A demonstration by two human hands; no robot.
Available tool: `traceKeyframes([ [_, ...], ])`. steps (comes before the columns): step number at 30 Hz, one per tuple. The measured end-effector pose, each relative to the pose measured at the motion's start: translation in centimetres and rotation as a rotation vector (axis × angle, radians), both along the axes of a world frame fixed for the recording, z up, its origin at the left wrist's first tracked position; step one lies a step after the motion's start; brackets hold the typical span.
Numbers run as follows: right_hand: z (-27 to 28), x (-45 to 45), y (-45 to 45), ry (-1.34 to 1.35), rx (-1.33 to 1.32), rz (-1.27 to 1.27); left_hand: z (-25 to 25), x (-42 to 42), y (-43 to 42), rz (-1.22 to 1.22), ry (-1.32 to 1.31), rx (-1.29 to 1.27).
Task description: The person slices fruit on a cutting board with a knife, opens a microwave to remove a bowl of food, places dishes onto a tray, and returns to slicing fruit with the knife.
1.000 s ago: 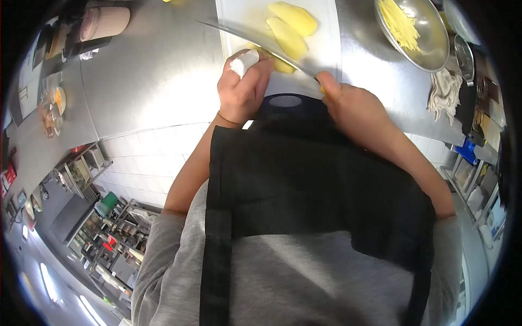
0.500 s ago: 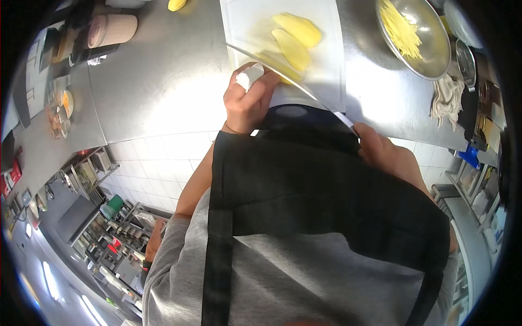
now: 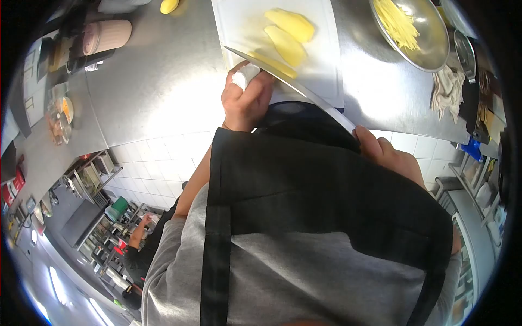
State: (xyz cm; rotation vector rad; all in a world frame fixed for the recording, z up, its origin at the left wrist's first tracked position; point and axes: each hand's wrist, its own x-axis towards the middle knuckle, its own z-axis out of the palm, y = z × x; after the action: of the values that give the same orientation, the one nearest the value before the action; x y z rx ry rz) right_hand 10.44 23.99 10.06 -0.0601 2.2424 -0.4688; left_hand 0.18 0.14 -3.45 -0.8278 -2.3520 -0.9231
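Observation:
My right hand (image 3: 385, 155) is wrapped round the handle of a long kitchen knife (image 3: 307, 93). The blade runs diagonally up and left across the near part of a white cutting board (image 3: 322, 81). Curled at the board's near-left side, my left hand (image 3: 246, 98) has a white wrapping on one finger. Its fingertips sit by the blade, against a peeled yellow potato piece (image 3: 280, 66) partly hidden by knife and hand. Two larger potato pieces, one farther back (image 3: 292, 24) and one nearer (image 3: 286, 46), lie beyond the blade.
A steel bowl (image 3: 437, 49) with yellow shreds (image 3: 397, 24) stands to the right, near a crumpled cloth (image 3: 447, 92). Another yellow potato (image 3: 169, 6) and a pinkish tub (image 3: 109, 37) are at the left. A co-worker's arm (image 3: 139, 232) shows behind me at lower left.
The knife blade has turned, showing more of its flat face. My hands stay in nearly the same places. More of the co-worker has come into view at lower left.

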Motion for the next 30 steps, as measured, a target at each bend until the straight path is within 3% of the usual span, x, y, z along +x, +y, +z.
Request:
traceKeyframes([
  [14,-0.1,-1.1,0.3,-0.130,-0.012,0.023,-0.1,0.0,0.1,0.001,-0.009,0.026],
  [30,-2.4,-3.0,-0.8,-0.036,-0.071,0.074,0.1,-0.1,0.1,-0.016,-0.046,0.048],
])
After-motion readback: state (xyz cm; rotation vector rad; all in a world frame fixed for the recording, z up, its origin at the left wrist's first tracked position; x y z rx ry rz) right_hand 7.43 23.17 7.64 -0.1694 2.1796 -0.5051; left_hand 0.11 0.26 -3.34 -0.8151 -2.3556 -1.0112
